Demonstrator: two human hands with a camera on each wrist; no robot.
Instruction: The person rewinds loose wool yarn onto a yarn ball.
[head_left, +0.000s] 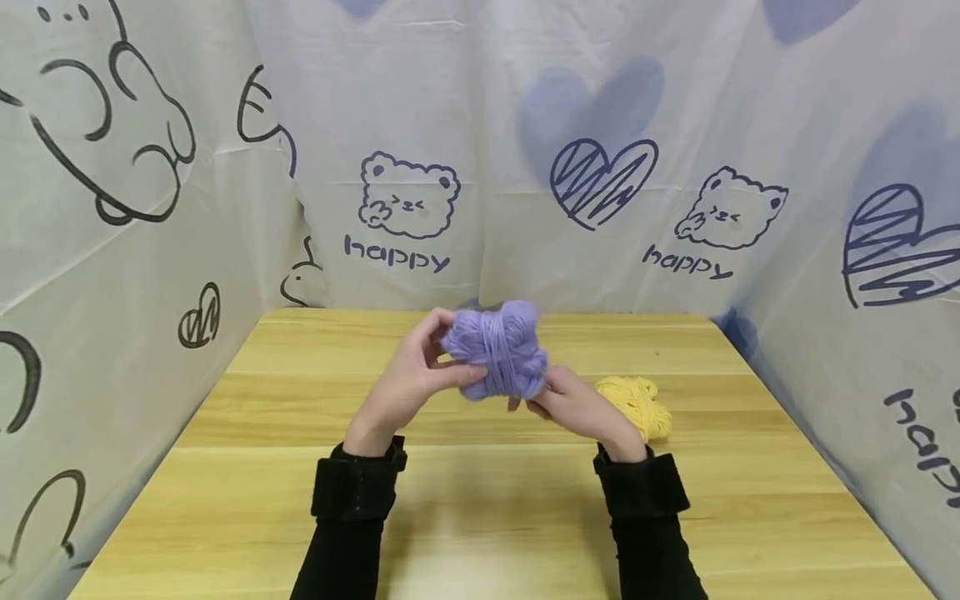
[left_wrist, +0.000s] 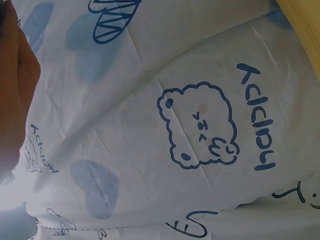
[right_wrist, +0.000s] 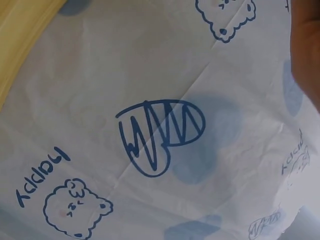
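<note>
Item 1: purple yarn bundle [head_left: 498,350]. A soft skein, lilac, with several strands wound crosswise about its middle so that it bulges into lobes. It is lifted above the wooden table [head_left: 480,517], over the far half of the top and close to centre, and is carried between both my hands.

Item 2: my left hand [head_left: 408,379]. It grips the bundle from its 9 o'clock side, thumb curled onto the near face and fingers wrapped round the back. In the left wrist view only a dark edge of the hand shows at 9 o'clock of the picture; the rest is printed cloth.

Item 3: my right hand [head_left: 573,404]. It holds the bundle from about its 5 o'clock, fingers tucked under the lower right lobe and pinching it. The right wrist view gives a sliver of the hand at 2 o'clock and a strip of table edge at 10 o'clock.

Item 4: yellow yarn [head_left: 637,404]. A loose skein lying flat on the table, at 3 o'clock of my right hand, just beside it and partly hidden behind it. Not touched by the purple bundle.

Item 5: backdrop cloth [head_left: 525,125]. White sheeting with bears, hearts and the word "happy", enclosing the table at 9, 12 and 3 o'clock.

Item 6: black sleeves [head_left: 352,500], with a strap on each wrist.
</note>
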